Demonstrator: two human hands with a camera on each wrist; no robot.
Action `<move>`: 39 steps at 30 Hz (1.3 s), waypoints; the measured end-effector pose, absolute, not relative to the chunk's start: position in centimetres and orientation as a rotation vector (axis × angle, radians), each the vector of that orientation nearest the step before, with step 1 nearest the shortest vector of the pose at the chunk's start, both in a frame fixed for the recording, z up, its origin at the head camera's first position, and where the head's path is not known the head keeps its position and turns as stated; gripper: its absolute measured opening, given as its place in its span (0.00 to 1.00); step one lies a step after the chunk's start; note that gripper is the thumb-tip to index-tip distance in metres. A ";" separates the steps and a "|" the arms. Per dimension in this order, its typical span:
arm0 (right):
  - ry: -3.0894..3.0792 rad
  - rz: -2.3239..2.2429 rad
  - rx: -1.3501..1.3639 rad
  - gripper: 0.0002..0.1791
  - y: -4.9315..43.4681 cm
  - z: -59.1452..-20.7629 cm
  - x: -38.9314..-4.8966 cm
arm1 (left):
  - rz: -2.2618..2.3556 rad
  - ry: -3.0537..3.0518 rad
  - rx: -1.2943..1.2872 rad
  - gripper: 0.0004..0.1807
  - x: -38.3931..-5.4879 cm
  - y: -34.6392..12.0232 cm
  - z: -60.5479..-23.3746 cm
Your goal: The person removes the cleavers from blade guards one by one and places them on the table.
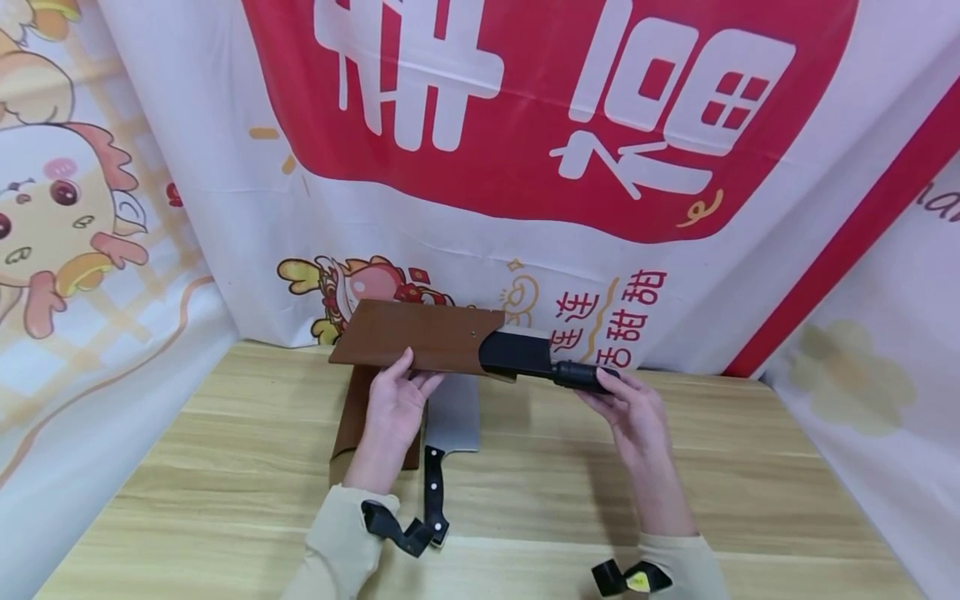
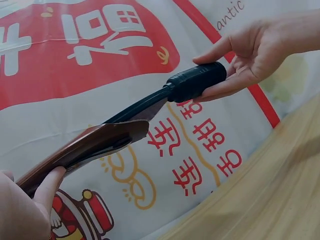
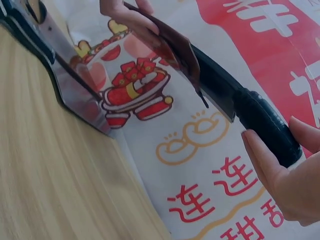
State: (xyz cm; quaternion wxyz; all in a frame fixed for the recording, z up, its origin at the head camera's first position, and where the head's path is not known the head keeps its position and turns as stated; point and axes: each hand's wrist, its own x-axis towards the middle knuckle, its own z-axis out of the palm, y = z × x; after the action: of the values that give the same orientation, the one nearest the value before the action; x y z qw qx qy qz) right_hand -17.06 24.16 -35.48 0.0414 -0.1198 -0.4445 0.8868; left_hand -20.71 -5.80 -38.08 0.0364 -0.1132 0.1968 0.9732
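Observation:
A cleaver (image 1: 517,352) with a black handle is held level above the table, most of its blade hidden inside a brown sheath (image 1: 412,333). My left hand (image 1: 393,412) holds the sheath by its lower edge, thumb on the near face. At the other end my right hand (image 1: 636,421) pinches the cleaver's black handle (image 3: 267,127) between thumb and fingers. Below, a second cleaver (image 1: 453,412) with a riveted black handle lies on the table, its blade bare. Beside it is another brown sheath (image 1: 352,421), partly covered by my left hand and the raised sheath.
The light wood table (image 1: 540,500) runs back to a white cloth (image 1: 255,208) with red and cartoon prints. Cloth also hangs along the left and right sides. Black straps (image 1: 393,527) sit round both sleeves.

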 end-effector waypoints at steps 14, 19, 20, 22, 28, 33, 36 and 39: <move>-1.423 2.925 -0.288 0.15 25.3 -36.2 -17.2 | 2.990 0.528 -0.397 0.34 -20.6 -6.0 -38.2; -1.444 3.040 -0.203 0.27 25.7 -36.9 -17.4 | 2.982 0.539 -0.410 0.35 -20.6 -6.3 -38.2; -1.440 3.065 -0.183 0.27 25.9 -37.1 -17.4 | 2.978 0.544 -0.415 0.35 -20.6 -6.4 -38.2; -1.443 3.100 -0.150 0.25 26.1 -37.3 -17.4 | 2.972 0.552 -0.418 0.35 -20.7 -6.5 -38.2; -1.465 3.198 -0.024 0.13 26.7 -37.8 -17.5 | 2.966 0.585 -0.415 0.34 -20.5 -6.6 -38.1; -1.552 3.246 0.129 0.12 26.9 -38.3 -17.6 | 2.965 0.614 -0.387 0.35 -20.2 -6.5 -38.2; -1.638 3.241 0.229 0.12 26.8 -38.7 -17.7 | 2.955 0.631 -0.405 0.32 -20.3 -6.5 -38.2; -1.788 3.184 0.334 0.14 26.5 -39.1 -17.6 | 2.933 0.664 -0.443 0.25 -20.6 -6.4 -38.2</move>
State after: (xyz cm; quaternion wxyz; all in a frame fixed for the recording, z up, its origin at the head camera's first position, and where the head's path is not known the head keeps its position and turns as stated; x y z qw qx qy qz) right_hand -17.63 26.55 -39.09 -0.2598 0.0879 -0.4708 0.8385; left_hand -20.56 -6.38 -38.24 0.0510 -0.1454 0.2182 0.9637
